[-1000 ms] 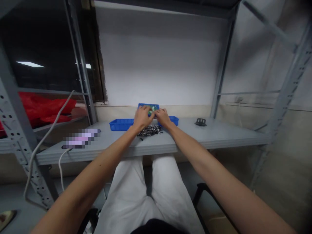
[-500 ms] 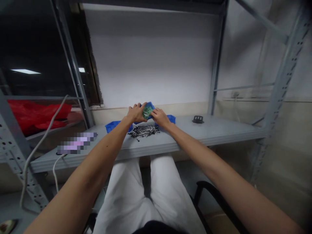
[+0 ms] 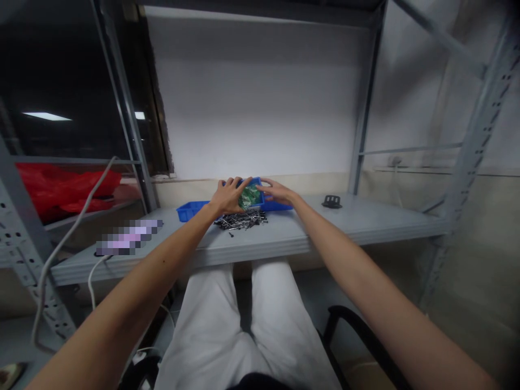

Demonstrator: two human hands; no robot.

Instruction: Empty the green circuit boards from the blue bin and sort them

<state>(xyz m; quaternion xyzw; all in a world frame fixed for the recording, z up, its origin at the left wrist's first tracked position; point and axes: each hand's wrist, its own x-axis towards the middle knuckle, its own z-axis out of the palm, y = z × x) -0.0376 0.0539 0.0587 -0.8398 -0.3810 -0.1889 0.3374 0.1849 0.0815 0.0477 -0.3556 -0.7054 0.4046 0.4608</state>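
Note:
A small blue bin (image 3: 257, 184) holding green parts (image 3: 248, 196) is tilted toward me at the back of the grey shelf. My left hand (image 3: 226, 197) grips its left side, fingers curled over the rim. On its right side, my right hand (image 3: 277, 190) holds the rim with fingers stretched along it. A heap of dark metal pins (image 3: 241, 219) lies on the shelf just in front of the bin, below both hands.
Two flat blue trays sit behind the hands, one to the left (image 3: 190, 210) and one to the right (image 3: 281, 206). A small black part (image 3: 332, 201) lies farther right. A blurred object (image 3: 128, 237) and a white cable (image 3: 77, 216) are at the left, by a red bag (image 3: 65, 184).
The small blue bin was lifted from the back and tilted between both hands. My right hand slid from its front onto its right rim. The view shifted slightly.

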